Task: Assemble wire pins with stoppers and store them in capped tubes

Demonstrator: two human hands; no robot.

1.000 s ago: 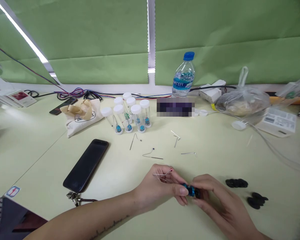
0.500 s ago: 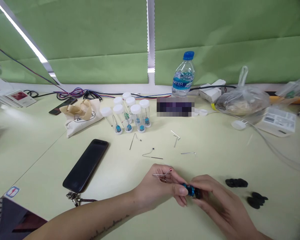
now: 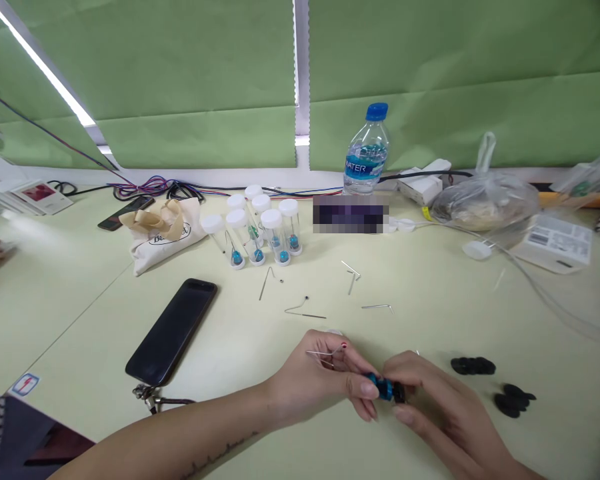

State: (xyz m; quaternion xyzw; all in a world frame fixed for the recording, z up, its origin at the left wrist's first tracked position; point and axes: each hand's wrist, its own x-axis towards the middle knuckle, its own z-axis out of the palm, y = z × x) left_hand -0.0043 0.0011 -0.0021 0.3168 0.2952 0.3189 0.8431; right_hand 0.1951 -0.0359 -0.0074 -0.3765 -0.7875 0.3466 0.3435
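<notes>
As seen by me remotely via the head cam, the blue cylinder [image 3: 384, 389] sits btwn both hands, just above the near part of the table [image 3: 250, 327]. My L hand [image 3: 325, 380] grips it, thumb pressed on its near side w/ fingers behind; a bent wire w/ a red tip [image 3: 344, 345] also lies across the same fingers. My R hand [image 3: 445, 410] is half-curled at the black end piece [image 3: 399, 393]; index lies close behind it, thumb just below, but I can't tell whether the two pinch it.

Step in hand, by my reading: working the black end piece against the blue cylinder; fitting vs. removing can't be told. Next move prob. calls for a firm L hold, w/ R fingertips square on the black end piece so it doesn't slip or tilt.

Appearance: blue cylinder is glossy, metallic-looking, w/ dark bands, axis approx. sideways, its L end hidden by thumb; black end piece is dark, short, roughly round, detail too small to read. Nearby, R of R hand: black discs [image 3: 473, 366] in a row, w/ a second black cluster [image 3: 514, 401] nearer me. Beyond the hands: L-shaped rod [image 3: 377, 307] and white-capped tubes [image 3: 289, 233].
</notes>
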